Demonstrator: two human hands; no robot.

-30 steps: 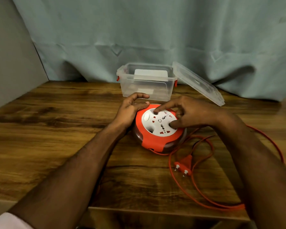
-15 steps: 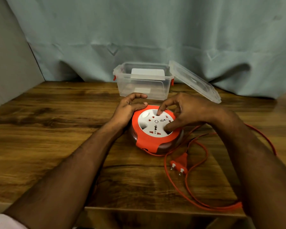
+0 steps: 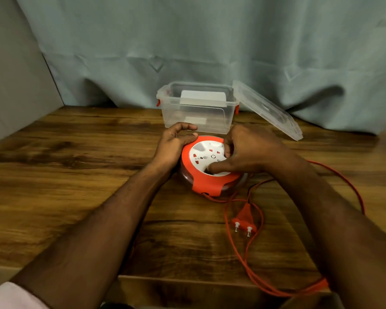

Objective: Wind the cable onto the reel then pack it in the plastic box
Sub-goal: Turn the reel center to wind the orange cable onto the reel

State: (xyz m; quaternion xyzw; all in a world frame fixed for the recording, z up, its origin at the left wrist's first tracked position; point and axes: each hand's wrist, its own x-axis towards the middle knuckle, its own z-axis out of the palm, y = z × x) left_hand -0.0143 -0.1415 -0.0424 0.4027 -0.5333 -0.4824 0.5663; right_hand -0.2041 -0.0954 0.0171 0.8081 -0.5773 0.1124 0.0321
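An orange cable reel [image 3: 206, 185] with a white socket face lies flat on the wooden table. My left hand [image 3: 173, 146] grips its left rim. My right hand [image 3: 245, 150] rests on the white face, fingers pressed into it. The orange cable [image 3: 239, 248] trails loose from the reel's front, loops toward the near table edge and runs back under my right arm. Its two-pin plug [image 3: 243, 217] lies in front of the reel. Just behind the reel stands the clear plastic box [image 3: 196, 121], open.
The box's clear lid [image 3: 267, 108] leans against the box's right side. A grey-blue curtain [image 3: 210, 45] hangs behind the table and a grey wall [image 3: 13, 70] closes the left side. The table's near edge [image 3: 187, 278] is close below the cable loop.
The white socket face has turned under my right hand, whose fingers shifted round on it. The plug and loose cable have slid a little. My left hand stays on the rim.
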